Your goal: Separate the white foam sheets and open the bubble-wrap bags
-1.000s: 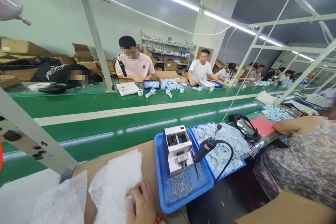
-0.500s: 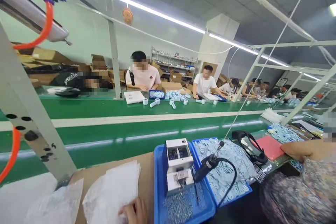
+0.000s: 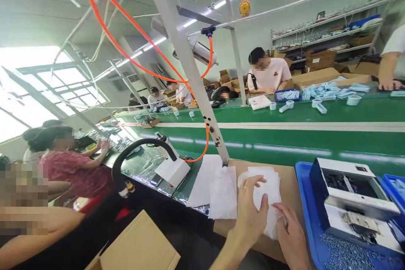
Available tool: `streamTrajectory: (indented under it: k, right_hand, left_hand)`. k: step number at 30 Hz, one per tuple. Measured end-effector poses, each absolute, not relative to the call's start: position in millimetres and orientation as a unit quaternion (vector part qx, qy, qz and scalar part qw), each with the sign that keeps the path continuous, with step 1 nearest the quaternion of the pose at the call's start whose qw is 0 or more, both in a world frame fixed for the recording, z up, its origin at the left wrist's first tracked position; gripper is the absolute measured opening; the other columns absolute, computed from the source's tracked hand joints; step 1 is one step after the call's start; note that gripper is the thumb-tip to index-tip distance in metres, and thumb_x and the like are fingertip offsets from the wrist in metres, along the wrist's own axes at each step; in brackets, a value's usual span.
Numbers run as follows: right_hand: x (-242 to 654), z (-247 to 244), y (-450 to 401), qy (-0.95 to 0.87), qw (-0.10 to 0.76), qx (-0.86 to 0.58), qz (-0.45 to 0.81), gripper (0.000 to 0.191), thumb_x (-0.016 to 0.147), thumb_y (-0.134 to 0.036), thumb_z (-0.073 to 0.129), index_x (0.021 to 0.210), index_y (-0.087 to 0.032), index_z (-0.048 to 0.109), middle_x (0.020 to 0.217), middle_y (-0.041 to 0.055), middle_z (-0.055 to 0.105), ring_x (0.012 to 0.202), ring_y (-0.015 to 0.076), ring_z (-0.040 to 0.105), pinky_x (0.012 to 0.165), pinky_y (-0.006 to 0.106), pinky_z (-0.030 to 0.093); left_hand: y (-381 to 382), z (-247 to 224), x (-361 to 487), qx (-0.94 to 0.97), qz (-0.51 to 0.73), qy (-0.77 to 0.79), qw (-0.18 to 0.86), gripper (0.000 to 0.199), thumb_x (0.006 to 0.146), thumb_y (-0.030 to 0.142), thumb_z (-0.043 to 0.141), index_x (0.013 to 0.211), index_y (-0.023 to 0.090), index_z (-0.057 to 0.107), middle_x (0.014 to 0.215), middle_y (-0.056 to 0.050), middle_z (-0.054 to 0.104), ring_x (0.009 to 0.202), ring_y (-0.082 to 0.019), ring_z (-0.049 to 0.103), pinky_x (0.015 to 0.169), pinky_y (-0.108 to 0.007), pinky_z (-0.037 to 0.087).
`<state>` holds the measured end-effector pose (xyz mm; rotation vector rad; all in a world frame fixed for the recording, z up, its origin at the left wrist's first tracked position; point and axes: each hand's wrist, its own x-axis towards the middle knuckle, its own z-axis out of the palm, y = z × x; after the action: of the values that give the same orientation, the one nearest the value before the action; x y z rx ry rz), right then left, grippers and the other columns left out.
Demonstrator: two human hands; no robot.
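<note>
A stack of thin white sheets [image 3: 262, 177] lies on a piece of cardboard [image 3: 286, 173] on the bench. My left hand [image 3: 251, 204] is over the left part of the stack, its thumb and fingers apart and curved above the top sheet. At the stack's lower right edge is my right hand [image 3: 292, 230], its fingers loosely bent and their tips at the sheets. Nothing shows held in either hand. Another pile of white sheets [image 3: 223, 192] lies just to the left.
Right of the cardboard, a blue tray [image 3: 302, 190] holds a white screw-feeding machine [image 3: 351, 202] and many small screws [image 3: 344, 253]. A metal post [image 3: 193, 71] with orange air hose rises ahead. A white device with black duct [image 3: 172, 171] and an open carton [image 3: 141, 244] are left. People sit around.
The view has swung left, so the tray and machine now appear farther right. Two hands are now at the white sheets, where only one showed before.
</note>
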<state>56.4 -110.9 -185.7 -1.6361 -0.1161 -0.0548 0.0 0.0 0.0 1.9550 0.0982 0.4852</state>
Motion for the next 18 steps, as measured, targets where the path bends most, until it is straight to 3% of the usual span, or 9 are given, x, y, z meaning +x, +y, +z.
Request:
streamTrajectory:
  k: [2, 5, 8, 10, 12, 14, 16, 18]
  right_hand:
    - [41, -169, -119, -0.046, 0.695, -0.712, -0.092, 0.053, 0.091, -0.05, 0.04, 0.123, -0.022, 0.071, 0.14, -0.0064, 0.061, 0.136, 0.0056, 0.057, 0.122, 0.019, 0.039]
    - [22, -135, -128, -0.063, 0.693, -0.69, -0.197, 0.042, 0.094, -0.025, 0.038, 0.126, -0.021, 0.066, 0.136, -0.01, 0.063, 0.13, -0.007, 0.057, 0.115, 0.002, 0.036]
    - [10, -103, -139, -0.094, 0.672, -0.676, -0.286, 0.045, 0.088, -0.009, 0.036, 0.125, -0.02, 0.06, 0.135, -0.0048, 0.062, 0.132, -0.0068, 0.056, 0.118, 0.004, 0.038]
    - [1, -92, -147, -0.166, 0.63, -0.68, -0.337, 0.046, 0.086, -0.005, 0.037, 0.123, -0.02, 0.058, 0.133, -0.0015, 0.062, 0.134, -0.0039, 0.056, 0.119, 0.008, 0.041]
    - [-10, -94, -153, -0.281, 0.576, -0.696, -0.324, 0.04, 0.091, -0.012, 0.046, 0.126, -0.024, 0.06, 0.135, -0.0019, 0.063, 0.137, -0.0021, 0.056, 0.12, 0.008, 0.045]
    - [-22, -109, -154, -0.394, 0.568, -0.695, -0.196, 0.041, 0.098, -0.028, 0.052, 0.138, -0.033, 0.062, 0.145, -0.0043, 0.06, 0.142, -0.0016, 0.055, 0.121, 0.008, 0.05]
    - [-30, -127, -151, -0.419, 0.625, -0.659, 0.001, 0.042, 0.101, -0.046, 0.049, 0.138, -0.04, 0.067, 0.149, -0.0036, 0.057, 0.144, 0.0031, 0.057, 0.123, 0.014, 0.053]
    - [-30, -138, -145, -0.291, 0.731, -0.599, 0.148, 0.048, 0.097, -0.064, 0.049, 0.121, -0.033, 0.076, 0.134, 0.005, 0.065, 0.125, 0.0094, 0.067, 0.113, 0.019, 0.059]
  left_hand:
    - [8, -35, 17, 0.773, 0.188, 0.139, 0.589, 0.052, 0.087, 0.031, 0.06, 0.138, 0.023, 0.053, 0.139, -0.008, 0.057, 0.109, -0.011, 0.055, 0.108, -0.028, 0.047]
    - [30, -76, 8, 0.674, 0.207, 0.237, 0.669, 0.063, 0.079, 0.046, 0.066, 0.134, 0.02, 0.046, 0.13, -0.008, 0.055, 0.088, -0.006, 0.049, 0.087, -0.02, 0.045]
    - [45, -72, -5, 0.632, 0.15, 0.28, 0.707, 0.112, 0.048, 0.074, 0.085, 0.134, 0.022, 0.037, 0.136, -0.012, 0.055, 0.084, -0.008, 0.055, 0.076, -0.023, 0.047]
    - [42, -53, -11, 0.606, 0.082, 0.288, 0.737, 0.14, 0.029, 0.082, 0.09, 0.142, 0.024, 0.031, 0.135, -0.015, 0.059, 0.085, -0.013, 0.062, 0.074, -0.026, 0.051]
    - [35, -34, -16, 0.601, 0.049, 0.255, 0.756, 0.133, 0.043, 0.079, 0.092, 0.148, 0.025, 0.031, 0.133, -0.013, 0.063, 0.092, -0.013, 0.065, 0.082, -0.026, 0.054]
    - [28, -23, -22, 0.614, 0.055, 0.229, 0.754, 0.114, 0.055, 0.07, 0.094, 0.142, 0.024, 0.037, 0.117, -0.006, 0.068, 0.085, -0.007, 0.062, 0.081, -0.02, 0.051]
    - [25, -19, -26, 0.637, 0.08, 0.234, 0.73, 0.106, 0.052, 0.07, 0.096, 0.129, 0.021, 0.041, 0.097, 0.001, 0.064, 0.074, -0.003, 0.054, 0.072, -0.016, 0.043]
    - [25, -21, -29, 0.665, 0.102, 0.236, 0.701, 0.097, 0.057, 0.073, 0.092, 0.121, 0.02, 0.042, 0.091, 0.002, 0.061, 0.075, -0.003, 0.051, 0.071, -0.015, 0.039]
